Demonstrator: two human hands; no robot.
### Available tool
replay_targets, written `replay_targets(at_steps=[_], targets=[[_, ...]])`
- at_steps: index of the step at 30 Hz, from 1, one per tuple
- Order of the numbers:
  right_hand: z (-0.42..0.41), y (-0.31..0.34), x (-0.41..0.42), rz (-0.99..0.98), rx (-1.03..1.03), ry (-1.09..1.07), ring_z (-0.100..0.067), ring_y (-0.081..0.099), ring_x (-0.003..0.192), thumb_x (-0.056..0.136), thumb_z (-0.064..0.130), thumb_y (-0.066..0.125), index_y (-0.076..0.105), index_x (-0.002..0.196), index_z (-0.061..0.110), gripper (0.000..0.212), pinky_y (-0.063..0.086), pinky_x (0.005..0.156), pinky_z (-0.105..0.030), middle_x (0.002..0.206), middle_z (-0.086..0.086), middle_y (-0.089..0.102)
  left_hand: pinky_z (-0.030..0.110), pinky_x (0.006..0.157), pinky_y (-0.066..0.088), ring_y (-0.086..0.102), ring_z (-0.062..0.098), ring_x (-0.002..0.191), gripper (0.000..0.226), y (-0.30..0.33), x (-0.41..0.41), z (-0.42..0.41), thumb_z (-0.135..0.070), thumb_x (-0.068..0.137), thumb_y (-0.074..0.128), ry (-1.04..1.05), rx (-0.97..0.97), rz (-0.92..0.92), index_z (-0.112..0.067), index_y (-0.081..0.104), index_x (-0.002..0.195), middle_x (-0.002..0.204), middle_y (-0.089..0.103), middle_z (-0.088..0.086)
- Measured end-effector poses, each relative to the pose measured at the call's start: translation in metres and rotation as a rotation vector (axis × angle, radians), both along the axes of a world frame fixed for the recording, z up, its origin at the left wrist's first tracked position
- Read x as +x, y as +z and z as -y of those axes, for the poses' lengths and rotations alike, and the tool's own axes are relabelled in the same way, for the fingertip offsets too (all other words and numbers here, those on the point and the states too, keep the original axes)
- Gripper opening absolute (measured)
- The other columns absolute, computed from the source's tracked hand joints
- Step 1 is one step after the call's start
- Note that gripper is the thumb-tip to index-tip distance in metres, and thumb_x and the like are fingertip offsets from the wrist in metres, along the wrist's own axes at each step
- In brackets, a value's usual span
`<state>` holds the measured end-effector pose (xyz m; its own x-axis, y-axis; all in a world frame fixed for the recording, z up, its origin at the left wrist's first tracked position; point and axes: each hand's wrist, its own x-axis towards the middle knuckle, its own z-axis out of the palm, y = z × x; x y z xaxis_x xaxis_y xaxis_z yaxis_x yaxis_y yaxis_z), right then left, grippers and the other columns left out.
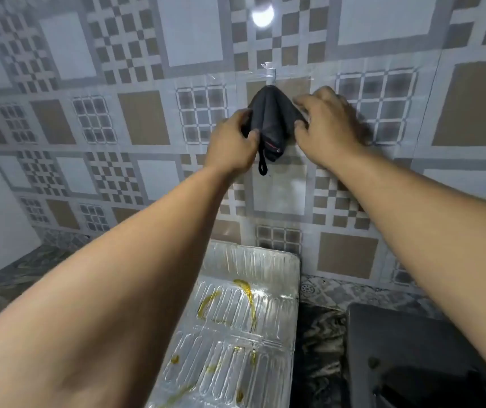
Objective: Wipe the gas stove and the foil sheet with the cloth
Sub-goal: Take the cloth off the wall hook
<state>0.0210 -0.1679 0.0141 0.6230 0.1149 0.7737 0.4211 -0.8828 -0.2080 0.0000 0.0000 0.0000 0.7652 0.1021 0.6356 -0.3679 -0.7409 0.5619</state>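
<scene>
**A:** so where's the cloth point(271, 125) at?

**B:** up on the tiled wall point(136, 83), dark grey, bunched to a point at a clear stick-on hook point(270, 74). A little black loop dangles off the bottom. Left hand point(233, 147) pinches its left edge with curled fingers and thumb. Right hand point(328, 125) is at the right edge, thumb tucked against the fabric, fingers bent over it, a bit blurry though.

**A:** and the foil?

**B:** foil sheet point(236, 334) lies flat on the counter below, between the two forearms. It's ribbed and shiny, with raised edges like a shallow tray. On it: yellow-brown greasy streaks and a few blobs.

**A:** stove?

**B:** dark gas stove point(412, 363) sits bottom right, just beside the foil with a strip of marbled counter point(318, 348) between them. Can't make out the burners.
</scene>
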Motion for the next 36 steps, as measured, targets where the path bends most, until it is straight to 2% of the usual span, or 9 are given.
replay_targets(at_steps=[7, 10, 12, 14, 18, 22, 24, 29, 36], targets=[[-0.017, 0.004, 0.021, 0.053, 0.039, 0.040, -0.029, 0.059, 0.103, 0.086, 0.025, 0.067, 0.065, 0.110, 0.019, 0.024, 0.050, 0.083, -0.039, 0.107, -0.004, 0.066, 0.020, 0.091, 0.049, 0.062, 0.010, 0.100, 0.035, 0.012, 0.008, 0.011, -0.008, 0.092, 0.055, 0.011, -0.087, 0.055, -0.011, 0.063, 0.126, 0.117, 0.068, 0.003], [-0.019, 0.004, 0.022, 0.057, 0.108, 0.057, -0.026, 0.060, 0.099, 0.087, 0.020, 0.065, 0.066, 0.104, 0.021, 0.017, 0.052, 0.080, -0.038, 0.102, -0.004, 0.068, 0.022, 0.074, 0.059, 0.070, 0.015, 0.085, 0.030, 0.013, 0.007, 0.010, 0.002, 0.089, 0.051, -0.013, -0.089, 0.120, -0.007, 0.072, 0.109, 0.091, 0.070, 0.002], [-0.017, 0.005, 0.019, 0.076, 0.132, 0.094, -0.024, 0.060, 0.098, 0.090, 0.015, 0.060, 0.066, 0.104, 0.019, 0.016, 0.048, 0.077, -0.031, 0.105, -0.004, 0.066, 0.012, 0.059, 0.054, 0.069, 0.004, 0.073, 0.031, 0.017, 0.003, 0.008, 0.006, 0.089, 0.048, -0.021, -0.133, 0.137, -0.003, 0.073, 0.106, 0.086, 0.069, 0.001], [-0.012, 0.008, 0.012, 0.089, 0.150, 0.106, -0.024, 0.059, 0.098, 0.091, 0.014, 0.057, 0.066, 0.107, 0.017, 0.019, 0.045, 0.074, -0.030, 0.110, -0.005, 0.064, 0.011, 0.055, 0.051, 0.067, -0.001, 0.067, 0.030, 0.022, -0.006, 0.007, 0.008, 0.088, 0.047, -0.010, -0.135, 0.158, -0.002, 0.074, 0.099, 0.086, 0.070, 0.004], [-0.004, 0.018, -0.001, 0.110, 0.234, 0.164, -0.023, 0.058, 0.095, 0.092, 0.013, 0.053, 0.064, 0.105, 0.020, 0.019, 0.048, 0.072, -0.028, 0.110, -0.006, 0.060, 0.038, 0.073, 0.058, 0.067, 0.022, 0.081, 0.026, 0.030, -0.021, -0.006, 0.003, 0.081, 0.050, 0.060, -0.103, 0.190, -0.005, 0.074, 0.088, 0.086, 0.072, 0.011], [0.000, 0.019, -0.021, 0.022, 0.314, 0.299, -0.015, 0.055, 0.095, 0.092, 0.011, 0.055, 0.067, 0.109, 0.021, 0.023, 0.038, 0.070, -0.009, 0.111, -0.005, 0.060, 0.019, 0.081, 0.056, 0.065, 0.002, 0.083, 0.028, 0.026, -0.056, -0.017, -0.002, 0.087, 0.059, 0.043, -0.113, 0.120, -0.010, 0.074, 0.110, 0.095, 0.070, -0.005], [0.002, 0.015, -0.036, -0.019, 0.304, 0.340, -0.011, 0.056, 0.096, 0.091, 0.012, 0.058, 0.069, 0.112, 0.023, 0.026, 0.038, 0.078, -0.011, 0.113, -0.003, 0.063, 0.007, 0.078, 0.051, 0.062, -0.006, 0.082, 0.028, 0.020, -0.075, -0.025, -0.004, 0.088, 0.062, 0.027, -0.107, 0.082, -0.010, 0.072, 0.114, 0.099, 0.070, -0.008], [-0.002, -0.002, -0.092, -0.135, 0.311, 0.419, -0.009, 0.058, 0.107, 0.093, 0.010, 0.059, 0.069, 0.118, 0.022, 0.031, 0.043, 0.096, -0.021, 0.116, 0.001, 0.067, 0.026, 0.098, 0.051, 0.064, 0.009, 0.106, 0.033, 0.000, -0.126, -0.047, -0.009, 0.087, 0.068, 0.011, -0.106, -0.014, -0.010, 0.069, 0.120, 0.120, 0.069, 0.002], [-0.012, -0.045, -0.175, -0.372, 0.227, 0.555, -0.006, 0.051, 0.123, 0.085, -0.013, 0.042, 0.064, 0.124, 0.032, 0.063, 0.039, 0.106, -0.021, 0.127, 0.005, 0.063, 0.028, 0.101, 0.050, 0.063, 0.012, 0.110, 0.036, -0.038, -0.214, -0.071, -0.008, 0.082, 0.073, -0.022, -0.151, -0.143, -0.012, 0.071, 0.117, 0.119, 0.070, 0.002]])
